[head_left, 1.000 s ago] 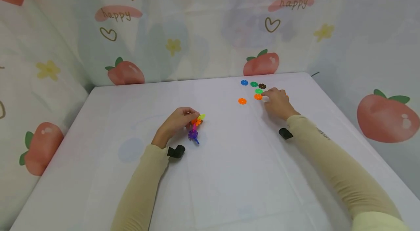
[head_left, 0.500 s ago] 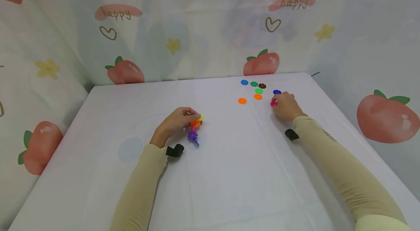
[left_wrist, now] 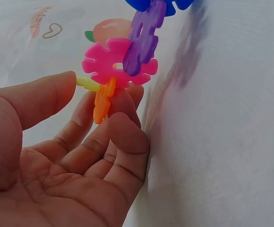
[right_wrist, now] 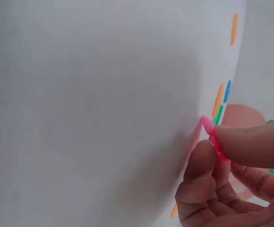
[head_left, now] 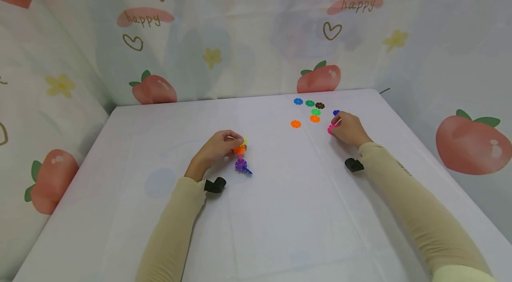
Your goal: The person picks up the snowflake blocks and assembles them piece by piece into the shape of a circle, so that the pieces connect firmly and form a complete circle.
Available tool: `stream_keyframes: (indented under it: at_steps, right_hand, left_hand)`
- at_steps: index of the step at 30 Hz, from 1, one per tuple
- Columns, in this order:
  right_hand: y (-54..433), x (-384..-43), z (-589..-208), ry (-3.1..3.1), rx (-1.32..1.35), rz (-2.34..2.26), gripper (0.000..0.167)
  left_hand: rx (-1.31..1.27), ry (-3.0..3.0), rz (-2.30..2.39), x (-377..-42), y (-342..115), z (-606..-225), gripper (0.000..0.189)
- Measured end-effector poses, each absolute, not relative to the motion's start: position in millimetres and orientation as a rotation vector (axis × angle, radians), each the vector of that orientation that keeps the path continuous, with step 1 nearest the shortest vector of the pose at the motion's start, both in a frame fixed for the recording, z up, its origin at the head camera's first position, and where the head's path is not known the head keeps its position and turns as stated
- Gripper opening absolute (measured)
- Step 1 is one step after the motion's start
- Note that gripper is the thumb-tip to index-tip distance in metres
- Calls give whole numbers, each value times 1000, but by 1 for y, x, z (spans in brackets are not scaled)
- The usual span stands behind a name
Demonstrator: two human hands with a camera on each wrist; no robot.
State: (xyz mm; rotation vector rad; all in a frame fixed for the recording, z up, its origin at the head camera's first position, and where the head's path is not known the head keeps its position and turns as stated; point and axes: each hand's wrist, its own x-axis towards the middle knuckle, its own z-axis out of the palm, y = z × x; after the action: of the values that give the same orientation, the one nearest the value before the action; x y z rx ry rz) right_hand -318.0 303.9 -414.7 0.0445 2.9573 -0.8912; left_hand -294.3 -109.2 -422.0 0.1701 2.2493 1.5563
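Observation:
My left hand (head_left: 218, 148) holds a chain of interlocking plastic flower discs between thumb and fingers. In the left wrist view the chain runs from a yellow disc (left_wrist: 87, 84) and an orange disc (left_wrist: 103, 101) at the fingertips to a pink disc (left_wrist: 99, 61), a purple disc (left_wrist: 145, 38) and a blue disc (left_wrist: 175, 5). Over at the right, my right hand (head_left: 349, 130) pinches a single pink flower disc (right_wrist: 207, 125) between thumb and index finger, one edge tilted up close over the table. A dark blue disc (head_left: 336, 113) lies just behind that hand, partly hidden.
Loose discs lie on the white table (head_left: 280, 219) left of my right hand: two orange (head_left: 295, 124), a light green (head_left: 316, 112), a dark green (head_left: 310, 103), a brown (head_left: 320, 105) and a blue one (head_left: 298, 101). A printed curtain (head_left: 256, 50) stands behind the table.
My right hand has moved right from beside the orange and green discs to the pink disc and now pinches it. The left hand stays put; the chain's lower end has swung slightly right.

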Motion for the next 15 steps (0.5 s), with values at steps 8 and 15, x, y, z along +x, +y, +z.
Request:
stream_keyframes:
  at_steps: [8, 15]
  right_hand:
    - [289, -316, -414, 2825, 65, -1201, 27]
    - [261, -312, -411, 2706, 21, -1376, 27]
  left_hand:
    - [166, 2243, 1553, -295, -109, -423, 29]
    - [188, 2240, 1542, -295, -109, -423, 29]
